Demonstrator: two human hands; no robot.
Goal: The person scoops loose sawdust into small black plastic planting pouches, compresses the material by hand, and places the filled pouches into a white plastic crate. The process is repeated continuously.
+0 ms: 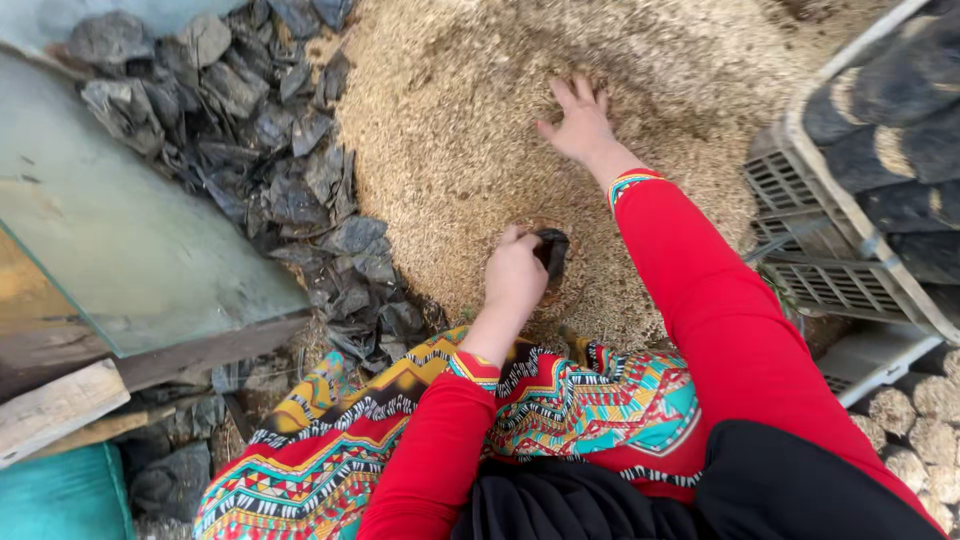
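From my feed, at the pile's left edge lie crumpled black plastic bags (260, 120), too tangled to count, beside one glass pane (120, 220). My left hand (515, 280) is clenched around one small dark bag (552, 250), held at the near edge of the single heap of sawdust-like substrate (480, 130); a round hollow shows just under it. I judge I am at the filling step. My right hand (580, 125) is released, fingers spread flat on the heap farther in, grasping nothing. The next move, I judge, calls for scooping loose material toward the bag's mouth. At right sits one grey plastic crate (850, 260), and several filled lumps (920, 420) below it.
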